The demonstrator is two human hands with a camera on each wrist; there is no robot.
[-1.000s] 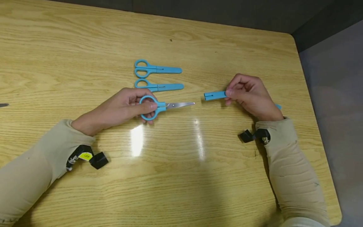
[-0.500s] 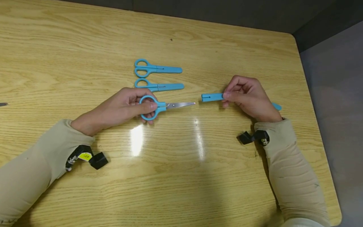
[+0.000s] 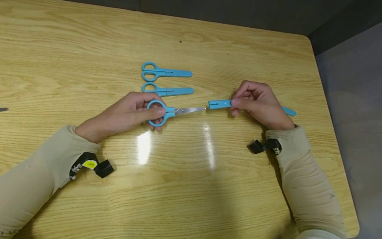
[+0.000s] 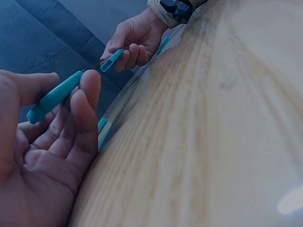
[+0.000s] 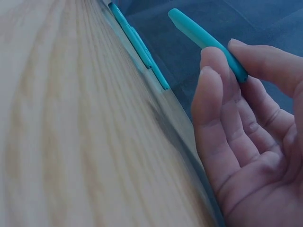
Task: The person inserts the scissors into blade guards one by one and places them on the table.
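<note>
We held the bare scissors (image 3: pixel 167 113) by their blue handle loop in our left hand (image 3: pixel 131 113), the fingers (image 3: pixel 155 114) curled round the ring and the steel blades pointing right, low over the wooden surface (image 3: pixel 191 186). Our right hand (image 3: pixel 259 103) pinched the blue blade cover (image 3: pixel 219 104) between thumb and fingertips, its open mouth turned toward the blade tip. In the head view the tip and the mouth of the cover stood just beside each other, nearly touching, and roughly in line; we could not tell whether the tip had entered the slot at all.

Behind our left hand lay two more pairs, the far capped scissors (image 3: pixel 165 73) and the near capped scissors (image 3: pixel 167 90), each with its cover fully on, side by side and parallel, handles to the left. Another blue piece (image 3: pixel 287 111) showed past our right hand, mostly hidden, so we could not say what it was.

As we judged it, two pairs were finished and this third one was at the point of sheathing: the cover was aligned but not yet slid on. What was left was to feed the blades into the mouth, push the cover home to the handles, and lay the pair down with the others.
</note>
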